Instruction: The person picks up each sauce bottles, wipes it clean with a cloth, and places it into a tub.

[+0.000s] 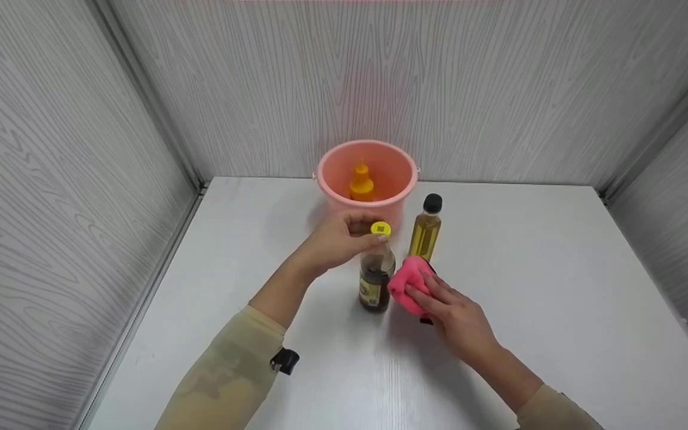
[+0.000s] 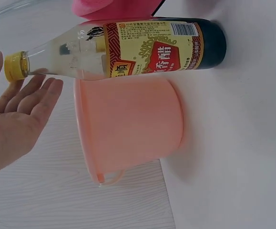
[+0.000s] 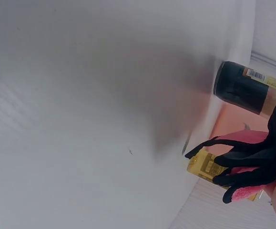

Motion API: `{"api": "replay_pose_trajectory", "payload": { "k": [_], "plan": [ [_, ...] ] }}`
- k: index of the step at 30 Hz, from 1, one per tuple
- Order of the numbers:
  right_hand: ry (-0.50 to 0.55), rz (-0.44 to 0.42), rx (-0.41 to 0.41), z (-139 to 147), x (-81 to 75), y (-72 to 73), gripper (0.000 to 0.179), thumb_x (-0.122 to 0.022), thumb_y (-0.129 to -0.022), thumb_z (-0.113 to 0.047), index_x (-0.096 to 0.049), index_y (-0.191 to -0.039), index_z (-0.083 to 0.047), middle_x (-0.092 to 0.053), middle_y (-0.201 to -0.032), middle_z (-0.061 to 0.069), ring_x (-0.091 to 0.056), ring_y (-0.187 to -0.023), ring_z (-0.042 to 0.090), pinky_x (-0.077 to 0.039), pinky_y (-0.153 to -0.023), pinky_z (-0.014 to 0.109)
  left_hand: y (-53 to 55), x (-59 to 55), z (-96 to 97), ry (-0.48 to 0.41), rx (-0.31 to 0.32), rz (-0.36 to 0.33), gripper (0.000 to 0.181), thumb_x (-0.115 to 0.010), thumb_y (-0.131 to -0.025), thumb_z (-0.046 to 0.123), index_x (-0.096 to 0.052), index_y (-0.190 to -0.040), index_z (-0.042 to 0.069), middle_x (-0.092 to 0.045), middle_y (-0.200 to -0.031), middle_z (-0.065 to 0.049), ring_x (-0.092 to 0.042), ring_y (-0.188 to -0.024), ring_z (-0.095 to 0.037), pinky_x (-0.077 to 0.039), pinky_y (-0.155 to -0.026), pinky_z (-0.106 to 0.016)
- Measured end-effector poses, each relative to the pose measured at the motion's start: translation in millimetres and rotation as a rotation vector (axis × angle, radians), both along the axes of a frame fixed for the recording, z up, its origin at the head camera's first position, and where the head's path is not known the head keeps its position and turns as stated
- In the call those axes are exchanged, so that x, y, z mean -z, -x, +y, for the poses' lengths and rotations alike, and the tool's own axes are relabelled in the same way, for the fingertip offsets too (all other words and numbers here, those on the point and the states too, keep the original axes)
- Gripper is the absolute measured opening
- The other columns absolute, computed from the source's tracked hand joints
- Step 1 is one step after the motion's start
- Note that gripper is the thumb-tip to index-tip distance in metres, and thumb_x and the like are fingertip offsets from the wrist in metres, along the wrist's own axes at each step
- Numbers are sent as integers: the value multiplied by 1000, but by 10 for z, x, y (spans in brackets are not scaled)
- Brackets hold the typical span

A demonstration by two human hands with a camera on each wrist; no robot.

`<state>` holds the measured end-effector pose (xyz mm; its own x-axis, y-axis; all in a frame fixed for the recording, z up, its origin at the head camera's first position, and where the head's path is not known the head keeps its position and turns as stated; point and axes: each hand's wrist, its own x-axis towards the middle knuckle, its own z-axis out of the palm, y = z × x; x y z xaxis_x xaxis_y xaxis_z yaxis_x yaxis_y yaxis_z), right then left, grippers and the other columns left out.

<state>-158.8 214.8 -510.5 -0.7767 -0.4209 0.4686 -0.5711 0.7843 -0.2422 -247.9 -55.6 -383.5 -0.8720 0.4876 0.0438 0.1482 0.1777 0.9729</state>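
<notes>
A vinegar bottle (image 1: 374, 280) with a yellow cap stands upright, dark liquid in its lower part and a red and yellow label (image 2: 152, 47) facing the left wrist camera. My left hand (image 1: 341, 239) pinches it at the cap and neck, thumb on the near side, fingers behind. In my right hand (image 1: 454, 313) is a bunched pink cloth (image 1: 407, 283) with black strips (image 3: 252, 160), gripped close beside the bottle's right side. Just beyond the cloth stands an oil bottle (image 1: 424, 236) with a black cap, its lower end hidden by the cloth.
A pink bucket (image 1: 368, 212) stands behind the bottles, near the back wall (image 1: 260, 89). Inside it is a yellow squeeze bottle (image 1: 361, 185) with a pointed top. Grey wood-grain panels (image 1: 39, 209) enclose the white tabletop (image 1: 529, 269) at the back and sides.
</notes>
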Motion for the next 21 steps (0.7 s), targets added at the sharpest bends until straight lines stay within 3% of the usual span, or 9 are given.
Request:
{"api": "replay_pose_trajectory", "payload": {
  "k": [6, 12, 21],
  "plan": [
    [61, 125, -28, -20, -98, 44, 75, -90, -78, 3, -68, -145, -23, -59, -152, 13, -60, -134, 41, -59, -94, 53, 4, -5, 37, -11, -51, -19, 29, -83, -95, 17, -78, -123, 11, -76, -116, -4, -73, -109, -23, -60, -96, -36],
    [96, 245, -80, -28, -194, 131, 68, -88, -79, 5, -71, -141, -17, -62, -149, 16, -61, -133, 41, -58, -94, 53, 15, -32, 32, 3, -40, -6, 27, -81, -96, 15, -79, -123, 10, -76, -115, -5, -73, -110, -23, -60, -97, -36],
    [105, 275, -100, -66, -352, 196, 69, -86, -81, 7, -69, -143, -17, -59, -152, 15, -60, -134, 41, -57, -96, 54, 33, -48, 14, 26, 13, 8, 30, -78, -98, 14, -77, -128, 10, -75, -121, -4, -73, -115, -20, -59, -99, -36]
  ]
}}
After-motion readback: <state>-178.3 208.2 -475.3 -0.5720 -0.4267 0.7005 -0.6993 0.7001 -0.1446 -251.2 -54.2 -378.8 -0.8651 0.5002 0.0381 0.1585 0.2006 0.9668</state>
